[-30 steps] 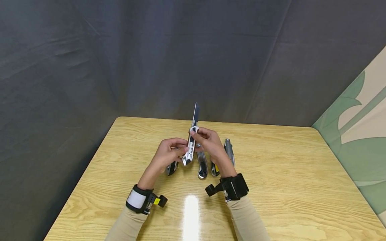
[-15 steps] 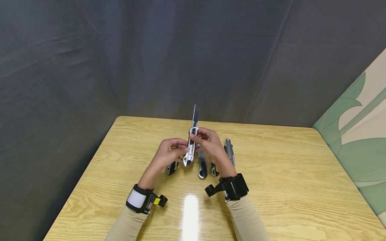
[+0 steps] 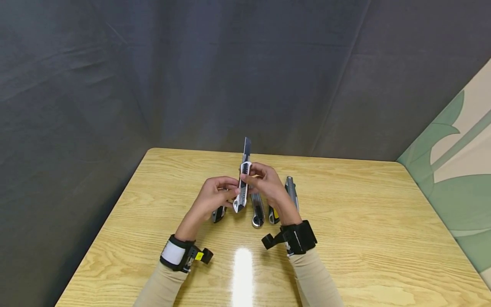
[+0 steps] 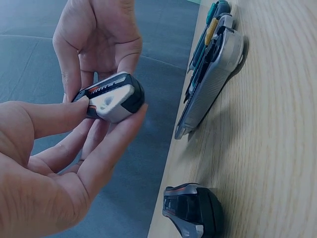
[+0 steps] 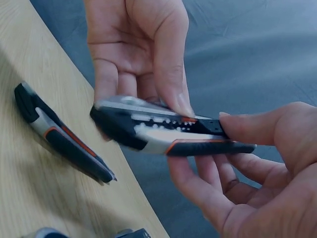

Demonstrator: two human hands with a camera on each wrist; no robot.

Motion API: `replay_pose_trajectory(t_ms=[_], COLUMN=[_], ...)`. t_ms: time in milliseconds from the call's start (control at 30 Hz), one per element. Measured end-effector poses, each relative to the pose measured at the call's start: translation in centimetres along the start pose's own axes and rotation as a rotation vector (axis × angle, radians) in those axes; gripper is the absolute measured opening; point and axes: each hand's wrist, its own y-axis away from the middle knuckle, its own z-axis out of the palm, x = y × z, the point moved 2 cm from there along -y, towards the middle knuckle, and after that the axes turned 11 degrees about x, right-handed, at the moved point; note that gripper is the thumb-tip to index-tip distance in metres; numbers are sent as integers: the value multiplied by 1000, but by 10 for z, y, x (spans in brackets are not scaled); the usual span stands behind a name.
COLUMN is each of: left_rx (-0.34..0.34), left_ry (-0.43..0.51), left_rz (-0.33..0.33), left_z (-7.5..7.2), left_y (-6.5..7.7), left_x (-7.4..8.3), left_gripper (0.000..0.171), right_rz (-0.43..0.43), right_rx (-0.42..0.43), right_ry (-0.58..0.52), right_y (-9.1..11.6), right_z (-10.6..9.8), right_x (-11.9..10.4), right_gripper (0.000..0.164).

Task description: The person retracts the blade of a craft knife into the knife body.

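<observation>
Both hands hold a silver-and-black snap-off utility knife (image 3: 241, 198) above the table, its blade (image 3: 246, 148) sticking out of the far end. My left hand (image 3: 212, 197) pinches the rear of the handle between thumb and fingers. Around the front part curl the fingers of my right hand (image 3: 270, 186), its thumb on the top where the black slider runs. Orange trim shows along the handle (image 5: 198, 148) in the right wrist view. A similar black, grey and orange knife (image 5: 69, 141) lies on the table beside the left hand.
Beneath the hands a silver knife (image 3: 258, 213) with a round end lies on the wooden table (image 3: 364, 221). Partly behind the right wrist are a black-and-yellow knife (image 3: 273, 216) and a grey knife (image 3: 292, 194). A dark curtain (image 3: 245, 76) hangs past the table's far edge.
The right thumb has slid back along the handle, toward the person, and the blade sticks out less than before. The knife has tilted slightly; the left hand has hardly moved.
</observation>
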Motion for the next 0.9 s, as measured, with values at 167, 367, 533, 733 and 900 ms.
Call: replay_pose_trajectory(t_ms=[167, 367, 533, 733, 900], left_rx=[19, 12, 13, 53, 64], left_ry=[-19, -17, 0, 4, 4], left_rz=[5, 4, 7, 17, 35], left_z=[-1, -1, -2, 0, 1], left_y=[1, -1, -10, -15, -14], left_x=[2, 0, -15, -25, -25], left_gripper=[26, 27, 28, 25, 21], right_rz=[32, 37, 29, 14, 2], right_rx=[-7, -19, -14, -25, -29], right_ry=[14, 12, 7, -9, -12], right_y=[-1, 0, -1, 1, 3], right_z=[0, -1, -2, -2, -3], right_x=[1, 0, 1, 1, -1], right_gripper=[27, 30, 29, 28, 23])
